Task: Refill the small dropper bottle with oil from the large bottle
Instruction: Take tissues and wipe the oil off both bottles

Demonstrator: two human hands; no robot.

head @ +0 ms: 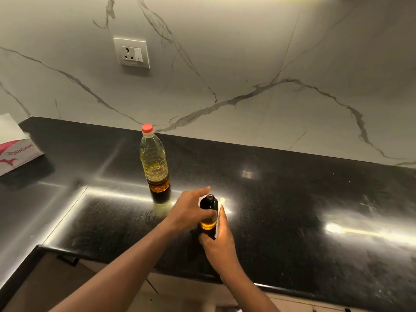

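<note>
The large clear oil bottle (154,163) with a red cap stands upright on the black counter (292,199), its cap on. In front of it and to the right stands the small bottle (208,212), dark with a black top and yellow oil showing low down. My left hand (190,210) grips the small bottle from the left, fingers wrapped round its body. My right hand (219,239) holds a white tissue (221,204) against the bottle's right side and base.
A white and pink tissue box (15,147) lies at the counter's far left. A wall socket (132,52) sits on the marble backsplash. The counter's front edge (135,264) runs just below my hands.
</note>
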